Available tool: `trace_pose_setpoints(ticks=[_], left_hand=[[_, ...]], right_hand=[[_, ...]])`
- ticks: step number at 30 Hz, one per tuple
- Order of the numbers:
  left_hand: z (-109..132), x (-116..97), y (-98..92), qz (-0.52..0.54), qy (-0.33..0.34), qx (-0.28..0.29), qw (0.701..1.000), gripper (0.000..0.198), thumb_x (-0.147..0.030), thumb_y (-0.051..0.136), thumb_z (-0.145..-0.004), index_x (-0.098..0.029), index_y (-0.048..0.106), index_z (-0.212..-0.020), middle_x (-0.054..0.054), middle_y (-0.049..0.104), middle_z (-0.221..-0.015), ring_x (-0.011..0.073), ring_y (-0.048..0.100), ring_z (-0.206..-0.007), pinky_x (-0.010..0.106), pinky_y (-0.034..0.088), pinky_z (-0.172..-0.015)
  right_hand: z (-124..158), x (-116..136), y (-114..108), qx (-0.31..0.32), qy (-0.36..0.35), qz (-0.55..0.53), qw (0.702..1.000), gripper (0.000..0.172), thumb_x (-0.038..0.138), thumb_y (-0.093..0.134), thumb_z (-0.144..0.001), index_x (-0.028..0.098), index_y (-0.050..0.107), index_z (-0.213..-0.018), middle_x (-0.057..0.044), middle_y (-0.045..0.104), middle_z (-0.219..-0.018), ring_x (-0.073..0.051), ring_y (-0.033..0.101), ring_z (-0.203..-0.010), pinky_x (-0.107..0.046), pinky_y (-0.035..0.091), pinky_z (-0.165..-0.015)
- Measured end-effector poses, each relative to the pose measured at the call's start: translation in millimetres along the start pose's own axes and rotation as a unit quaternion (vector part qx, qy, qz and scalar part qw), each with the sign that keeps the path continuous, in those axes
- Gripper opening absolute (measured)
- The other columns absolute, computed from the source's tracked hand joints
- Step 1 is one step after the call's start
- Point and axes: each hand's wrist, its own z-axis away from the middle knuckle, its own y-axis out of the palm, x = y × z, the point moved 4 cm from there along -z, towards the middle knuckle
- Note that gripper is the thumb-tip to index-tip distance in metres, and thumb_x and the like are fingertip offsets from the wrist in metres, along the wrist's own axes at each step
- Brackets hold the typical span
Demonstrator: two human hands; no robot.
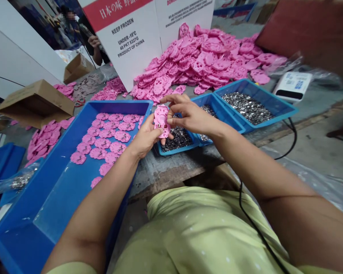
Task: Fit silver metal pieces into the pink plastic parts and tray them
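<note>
My left hand (pixel 145 137) grips a pink plastic piece (pixel 161 115), shaped with a scalloped outline and holes, holding it upright above the bench. Over the right side of that piece, my right hand (pixel 196 117) has its thumb and fingertips pinched together; whatever is between them is too small to make out. A little metal shows near the piece's lower holes. Left of my hands, similar pink pieces (pixel 102 143) lie in rows in a large blue tray (pixel 60 146). Just under my right hand is a small blue bin of dark metal parts (pixel 177 140).
Two more blue bins hold shiny metal parts (pixel 247 107). A heap of pink pieces (pixel 200 57) rests behind, against a white carton (pixel 131 42). At left are an open cardboard box (pixel 37 102) and scissors (pixel 80 102). A white device (pixel 294 85) sits at right. Another person's hand (pixel 94 41) shows far back.
</note>
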Motion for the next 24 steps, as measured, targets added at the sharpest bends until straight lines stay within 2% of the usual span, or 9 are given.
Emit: trace_pose_setpoints(ticks=[7,12,16,24], left_hand=[[-0.1,2.9,-2.1,-0.016,0.011,0.015,1.000,0.072,-0.024,0.073,-0.079,-0.015,0.047,-0.145,0.006,0.075,-0.095,0.0183,0.076,-0.076,0.022,0.049,-0.051],[-0.7,4.4,-2.4,-0.024,0.017,0.021,0.999,0.066,-0.023,0.072,-0.080,-0.016,0.049,-0.142,0.004,0.074,-0.090,0.0132,0.070,-0.064,0.022,0.050,-0.052],[-0.8,3.5,-1.0,-0.021,0.015,0.018,0.999,0.068,-0.022,0.074,-0.079,-0.017,0.050,-0.142,0.006,0.074,-0.099,0.0153,0.074,-0.071,0.021,0.050,-0.051],[0.4,0.6,0.0,-0.011,0.002,0.004,1.000,0.074,-0.020,0.075,-0.076,-0.019,0.051,-0.146,0.007,0.074,-0.102,0.0185,0.076,-0.076,0.022,0.052,-0.051]], right_hand=[[-0.3,0.8,2.7,0.031,0.015,0.019,0.999,0.010,0.022,0.069,-0.085,0.020,0.069,-0.075,-0.008,0.057,-0.150,-0.036,0.044,-0.140,-0.063,0.031,-0.122],[-0.2,-0.3,2.9,0.042,0.026,0.023,0.999,0.009,0.021,0.068,-0.085,0.020,0.069,-0.076,-0.008,0.058,-0.149,-0.036,0.045,-0.138,-0.062,0.031,-0.121],[-0.8,-0.9,4.2,0.048,0.033,0.021,0.998,0.007,0.021,0.069,-0.083,0.020,0.070,-0.077,-0.008,0.059,-0.148,-0.036,0.045,-0.139,-0.062,0.030,-0.122],[-4.3,-6.6,7.0,0.026,0.031,-0.005,0.999,0.008,0.019,0.071,-0.081,0.021,0.070,-0.073,-0.009,0.063,-0.138,-0.035,0.049,-0.135,-0.060,0.034,-0.122]])
